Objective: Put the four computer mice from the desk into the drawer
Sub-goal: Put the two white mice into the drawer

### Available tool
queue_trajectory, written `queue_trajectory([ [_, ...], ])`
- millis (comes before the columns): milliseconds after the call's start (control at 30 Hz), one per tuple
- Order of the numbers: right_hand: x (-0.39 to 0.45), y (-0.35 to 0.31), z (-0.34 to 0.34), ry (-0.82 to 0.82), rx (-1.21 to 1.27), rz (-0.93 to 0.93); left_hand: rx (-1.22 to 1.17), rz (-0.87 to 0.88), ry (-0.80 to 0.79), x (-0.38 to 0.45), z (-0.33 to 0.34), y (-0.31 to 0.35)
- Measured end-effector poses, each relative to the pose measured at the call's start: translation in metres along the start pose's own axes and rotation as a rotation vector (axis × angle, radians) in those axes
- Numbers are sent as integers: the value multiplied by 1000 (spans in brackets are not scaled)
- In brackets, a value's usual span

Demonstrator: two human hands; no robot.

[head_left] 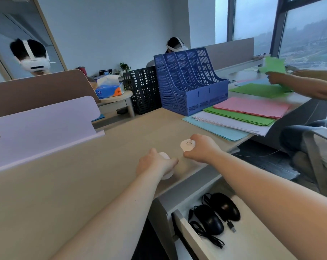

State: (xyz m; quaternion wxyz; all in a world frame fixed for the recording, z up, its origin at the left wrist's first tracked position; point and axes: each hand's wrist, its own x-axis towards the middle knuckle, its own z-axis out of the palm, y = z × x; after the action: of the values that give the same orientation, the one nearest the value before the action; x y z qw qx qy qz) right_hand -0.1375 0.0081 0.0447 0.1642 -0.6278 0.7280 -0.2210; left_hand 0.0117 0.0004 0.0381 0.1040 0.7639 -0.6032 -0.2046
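Desk point(84, 175) bears white mice point(187, 145), papers point(233, 117), file rack point(192, 81).

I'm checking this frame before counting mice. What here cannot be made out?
Head view only:
- White mouse under left hand: mostly covered by the hand; shape unclear.
- White mouse at right hand: partly covered by fingers; grip unclear.
- Drawer: cut off by the bottom edge and the right forearm.
- Black mice: cables tangled, blurred.

Both our forearms reach forward, bare. Left hand point(155, 164) palm-down, fingers curled closed (knuckles up); right hand point(202, 149) just beyond, fingers pinched shut, thumb underneath.
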Motion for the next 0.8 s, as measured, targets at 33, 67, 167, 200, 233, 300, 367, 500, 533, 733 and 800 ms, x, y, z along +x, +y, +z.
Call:
queue_trajectory([
  [33,-9,9,-6,0,-21,8,-16,6,-33,-12,5,4],
  [67,-18,18,-12,0,-41,18,-39,14,-64,-23,12,9],
  [167,-46,45,-26,-30,-88,38,-65,53,-145,-55,34,20],
  [200,-54,53,-29,-49,-99,48,-61,65,-160,-65,42,23],
  [233,-62,62,-31,-71,-115,58,-61,75,-171,-73,51,25],
  [300,-78,80,-30,-121,-151,78,-71,99,-178,-89,69,29],
  [367,-92,100,-25,-158,-158,103,-84,114,-192,-102,90,31],
  [500,-111,140,-3,-221,-137,146,-91,72,-287,-127,146,24],
  [533,-113,149,4,-241,-123,155,-94,54,-312,-131,159,21],
  [733,-110,196,38,-360,-178,222,-169,-32,-377,-133,218,22],
  [800,-104,207,49,-408,-182,245,-168,-76,-401,-129,229,24],
])
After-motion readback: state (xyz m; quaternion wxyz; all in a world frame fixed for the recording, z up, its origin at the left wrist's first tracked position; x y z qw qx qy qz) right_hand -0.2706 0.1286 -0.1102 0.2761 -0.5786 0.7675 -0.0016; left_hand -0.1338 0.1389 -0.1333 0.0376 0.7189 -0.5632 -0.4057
